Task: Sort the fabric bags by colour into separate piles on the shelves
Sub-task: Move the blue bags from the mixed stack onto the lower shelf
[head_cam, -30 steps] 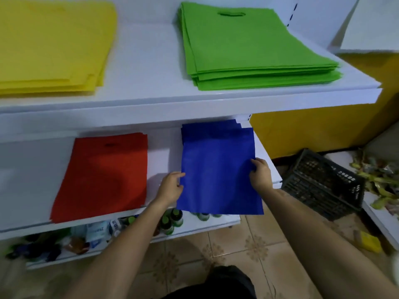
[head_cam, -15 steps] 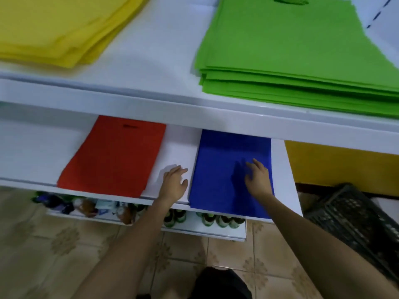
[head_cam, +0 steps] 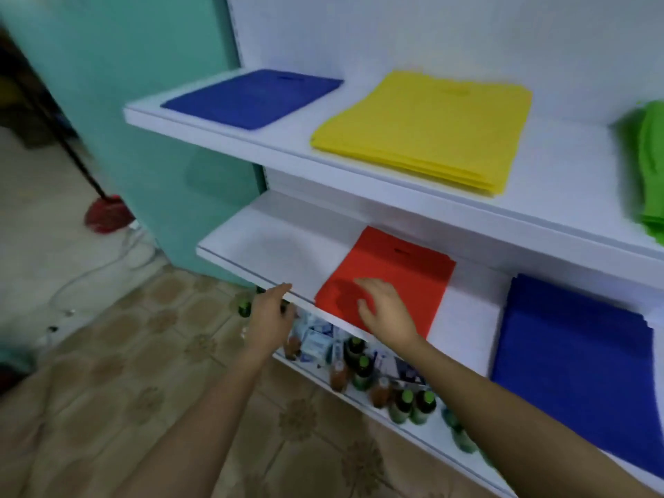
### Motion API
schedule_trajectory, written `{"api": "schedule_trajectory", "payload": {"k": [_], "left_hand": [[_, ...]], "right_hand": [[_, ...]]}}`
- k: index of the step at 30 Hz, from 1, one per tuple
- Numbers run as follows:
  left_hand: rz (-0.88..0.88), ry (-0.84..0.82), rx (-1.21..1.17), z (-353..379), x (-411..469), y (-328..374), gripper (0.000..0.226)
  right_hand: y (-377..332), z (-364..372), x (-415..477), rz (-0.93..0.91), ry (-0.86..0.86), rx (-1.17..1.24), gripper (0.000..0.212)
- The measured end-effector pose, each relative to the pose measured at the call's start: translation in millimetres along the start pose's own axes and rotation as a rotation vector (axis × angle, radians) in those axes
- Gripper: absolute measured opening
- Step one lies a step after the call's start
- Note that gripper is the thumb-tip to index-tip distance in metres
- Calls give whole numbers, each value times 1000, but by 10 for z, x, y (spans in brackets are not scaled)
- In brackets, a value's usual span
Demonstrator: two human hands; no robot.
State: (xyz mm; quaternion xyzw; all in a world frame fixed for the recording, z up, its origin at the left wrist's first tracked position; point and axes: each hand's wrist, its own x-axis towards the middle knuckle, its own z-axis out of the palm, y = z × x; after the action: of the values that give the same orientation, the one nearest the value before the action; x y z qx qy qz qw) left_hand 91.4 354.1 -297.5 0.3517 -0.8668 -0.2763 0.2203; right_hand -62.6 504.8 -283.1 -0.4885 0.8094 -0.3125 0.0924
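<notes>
Upper shelf point(head_cam: 287, 149): white. On it lie a dark blue bag point(head_cam: 251, 97), plain; a yellow pile point(head_cam: 424, 127), plain; and a green pile point(head_cam: 654, 167), bright and plain, at the right edge of view.

Middle shelf point(head_cam: 273, 253): white. On it lie a red bag point(head_cam: 395, 278) with one dark mark near its far end, and a dark blue pile point(head_cam: 575, 361), plain.

Wall point(head_cam: 143, 102) at left: teal, unpatterned.

Floor point(head_cam: 143, 389): beige tiles with a repeated brown floral motif.

Broom head point(head_cam: 106, 213): red.

Bottles point(head_cam: 406, 404) below the middle shelf: green caps.

Cartons point(head_cam: 316, 339) beside them: white and blue.
</notes>
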Motion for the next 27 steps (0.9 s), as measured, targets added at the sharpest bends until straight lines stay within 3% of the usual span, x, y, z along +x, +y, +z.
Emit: {"api": "schedule_trajectory", "payload": {"k": [9, 16, 21, 27], "left_hand": [[51, 288, 99, -1893, 526, -754, 34], [176, 370, 91, -2540, 1378, -680, 34], [190, 331, 45, -2690, 2083, -673, 37], [185, 248, 34, -2799, 2928, -664, 39]], "right_hand": [[-2008, 396, 978, -232, 127, 192, 39], [-2589, -145, 1816, -284, 320, 257, 39], [-2416, -533, 2594, -84, 434, 181, 42], [-2030, -721, 3409, 264, 414, 79, 46]]}}
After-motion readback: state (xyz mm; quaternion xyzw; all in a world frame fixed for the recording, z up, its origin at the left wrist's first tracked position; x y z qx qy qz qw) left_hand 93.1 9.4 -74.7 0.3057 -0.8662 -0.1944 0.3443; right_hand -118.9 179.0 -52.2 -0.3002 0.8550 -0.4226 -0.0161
